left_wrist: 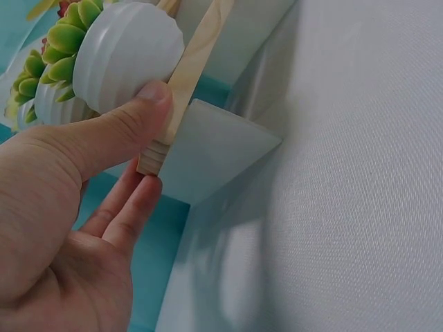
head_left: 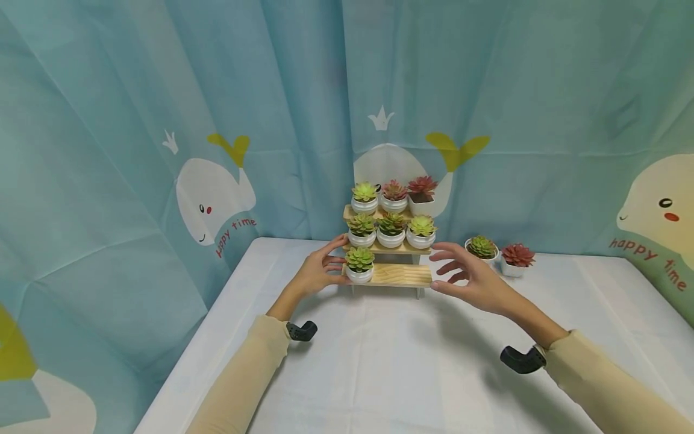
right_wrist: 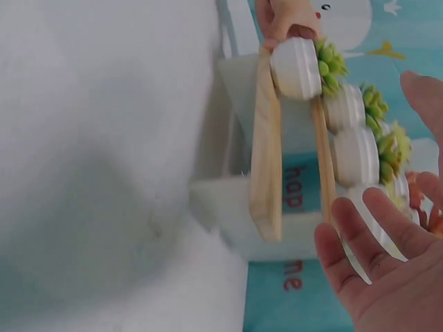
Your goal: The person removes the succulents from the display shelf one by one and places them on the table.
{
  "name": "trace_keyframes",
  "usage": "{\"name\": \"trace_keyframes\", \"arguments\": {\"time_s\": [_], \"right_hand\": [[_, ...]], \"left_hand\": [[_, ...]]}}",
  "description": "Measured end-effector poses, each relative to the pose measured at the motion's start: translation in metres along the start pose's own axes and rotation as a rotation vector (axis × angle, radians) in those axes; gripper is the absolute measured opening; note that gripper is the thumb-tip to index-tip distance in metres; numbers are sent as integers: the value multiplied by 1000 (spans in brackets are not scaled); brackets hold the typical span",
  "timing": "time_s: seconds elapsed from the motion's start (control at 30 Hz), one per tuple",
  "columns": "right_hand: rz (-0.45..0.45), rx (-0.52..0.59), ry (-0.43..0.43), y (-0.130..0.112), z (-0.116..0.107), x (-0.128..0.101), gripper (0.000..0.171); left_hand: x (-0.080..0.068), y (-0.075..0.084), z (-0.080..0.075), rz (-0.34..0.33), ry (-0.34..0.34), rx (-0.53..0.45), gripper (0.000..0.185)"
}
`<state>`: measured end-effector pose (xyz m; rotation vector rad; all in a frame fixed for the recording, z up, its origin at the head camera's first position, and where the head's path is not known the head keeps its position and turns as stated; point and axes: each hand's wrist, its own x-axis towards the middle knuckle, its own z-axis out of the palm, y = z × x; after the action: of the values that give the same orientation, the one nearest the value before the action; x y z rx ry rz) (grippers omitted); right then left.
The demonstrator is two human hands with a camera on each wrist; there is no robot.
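Observation:
A three-tier wooden plant stand (head_left: pixel 401 275) with pale side supports holds several potted succulents. At the left end of its lowest shelf (left_wrist: pixel 192 59), my left hand (head_left: pixel 317 270) pinches the board, the thumb lying against a white pot (left_wrist: pixel 128 55). That pot carries a green succulent (head_left: pixel 359 259) and stands at the shelf's left; bare wood extends to its right. My right hand (head_left: pixel 470 278) is held beside the stand's right end. In the right wrist view its fingers (right_wrist: pixel 391 225) are spread and loosely bent, apart from the shelf, with nothing held.
On the white table (head_left: pixel 461 374), right of the stand, are a green succulent in a round white pot (head_left: pixel 481 248) and a red succulent (head_left: pixel 517 255) in a white pot. A blue curtain (head_left: pixel 303 90) with whale prints hangs close behind the stand and along the left.

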<state>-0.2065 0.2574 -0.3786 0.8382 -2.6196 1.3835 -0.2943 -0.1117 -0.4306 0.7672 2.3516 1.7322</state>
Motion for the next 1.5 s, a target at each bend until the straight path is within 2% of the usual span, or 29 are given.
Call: {"name": "trace_keyframes", "arguments": {"time_s": [0.3,0.77,1.03,1.27,1.5], "right_hand": [[-43,82,-27,-1,24,18,74],[2,130,9,0,63,41,72],[19,116,30,-1,84,57,72],[-20,84,58,-3,100,66,72],[10,50,97,-6,112,72,71]], "left_hand": [[0,1,0,-9,3,25,96],[-1,1,-2,-28,14,31,96],[1,1,-1,-18,13,50,95],[-1,1,-1,-13,11,49,95],[-2,3,0,2,-1,51,94]]}}
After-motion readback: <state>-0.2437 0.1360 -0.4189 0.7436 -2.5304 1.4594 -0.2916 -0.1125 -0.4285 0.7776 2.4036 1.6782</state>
